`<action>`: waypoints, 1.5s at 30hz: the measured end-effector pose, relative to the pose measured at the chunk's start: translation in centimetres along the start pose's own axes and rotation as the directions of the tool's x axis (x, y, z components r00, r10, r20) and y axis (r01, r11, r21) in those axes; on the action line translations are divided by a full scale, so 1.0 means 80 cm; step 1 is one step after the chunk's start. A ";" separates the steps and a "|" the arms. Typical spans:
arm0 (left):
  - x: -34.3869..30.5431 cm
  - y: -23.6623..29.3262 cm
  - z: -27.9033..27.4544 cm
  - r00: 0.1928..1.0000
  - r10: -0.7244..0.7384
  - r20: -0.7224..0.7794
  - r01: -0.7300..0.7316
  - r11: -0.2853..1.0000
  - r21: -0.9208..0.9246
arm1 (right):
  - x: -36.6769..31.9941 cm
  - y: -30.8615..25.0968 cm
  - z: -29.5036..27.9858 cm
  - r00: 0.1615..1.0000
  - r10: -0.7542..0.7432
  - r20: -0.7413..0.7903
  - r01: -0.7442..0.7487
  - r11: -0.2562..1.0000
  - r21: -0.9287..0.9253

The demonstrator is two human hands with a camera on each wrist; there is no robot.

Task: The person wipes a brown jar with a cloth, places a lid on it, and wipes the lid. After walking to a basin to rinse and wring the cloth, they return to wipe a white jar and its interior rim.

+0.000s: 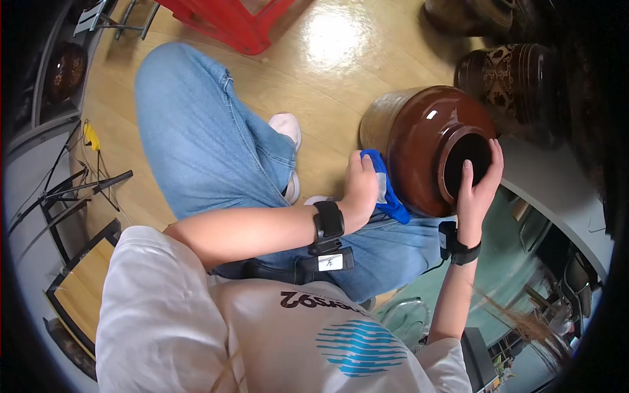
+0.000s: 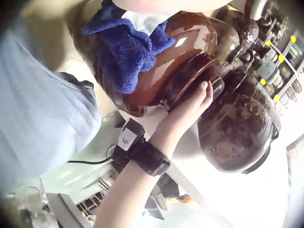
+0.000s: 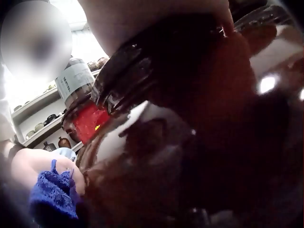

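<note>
A glossy brown ceramic jar (image 1: 419, 144) lies tipped by the person's leg, its dark round mouth facing right in the head view. The left hand (image 1: 359, 190) grips a fluffy blue cloth (image 1: 395, 206) against the jar's side. A pale patch (image 2: 144, 21) shows on the cloth in the left wrist view. At the mouth, the right hand (image 1: 477, 196) holds the jar's rim (image 1: 447, 164), with the thumb over the opening and the fingers along the far edge. Close up in the right wrist view, the jar's dark shoulder fills most of the picture.
Beyond the jar stands a dark patterned jar (image 1: 508, 82), with another brown pot (image 1: 468, 16) behind it. A red plastic stool (image 1: 246, 29) is at the top. Jeans-clad legs (image 1: 196, 131) flank the work on the left. A grey-white ledge (image 1: 557, 190) curves along the right.
</note>
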State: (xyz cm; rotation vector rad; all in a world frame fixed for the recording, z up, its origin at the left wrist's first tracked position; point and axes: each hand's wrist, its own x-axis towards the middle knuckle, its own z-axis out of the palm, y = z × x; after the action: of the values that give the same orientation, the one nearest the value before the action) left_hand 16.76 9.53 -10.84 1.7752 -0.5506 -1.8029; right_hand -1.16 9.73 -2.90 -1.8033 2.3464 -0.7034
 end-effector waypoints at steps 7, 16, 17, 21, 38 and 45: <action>0.045 0.075 0.015 0.988 0.154 0.029 -0.140 0.951 -0.277 | 0.000 0.005 0.002 1.000 0.003 -0.021 -0.004 0.999 -0.047; 0.104 0.102 0.049 0.695 0.662 0.279 -0.689 0.724 -0.001 | 0.000 0.010 0.006 0.999 0.023 -0.047 -0.025 0.999 -0.024; 0.107 0.104 0.048 0.662 0.673 0.330 -0.727 0.683 0.066 | 0.000 0.010 0.006 0.999 0.025 -0.041 -0.026 0.999 -0.021; 0.101 0.098 0.049 0.620 0.742 0.254 -0.784 0.592 0.186 | 0.001 0.010 0.008 0.998 0.023 -0.066 -0.023 1.000 0.000; 0.011 -0.002 0.001 0.833 0.431 0.348 -0.521 0.822 0.229 | 0.001 0.004 0.009 0.994 0.051 -0.096 -0.053 0.998 -0.017; 0.009 -0.015 -0.012 0.794 0.395 0.461 -0.536 0.813 0.228 | 0.001 0.008 0.010 0.993 0.064 -0.100 -0.064 0.998 0.009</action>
State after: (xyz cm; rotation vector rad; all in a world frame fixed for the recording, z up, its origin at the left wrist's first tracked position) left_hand 17.59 10.09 -12.19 1.2877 -1.4273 -1.7611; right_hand -1.50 9.51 -3.85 -1.7201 2.4497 -0.8098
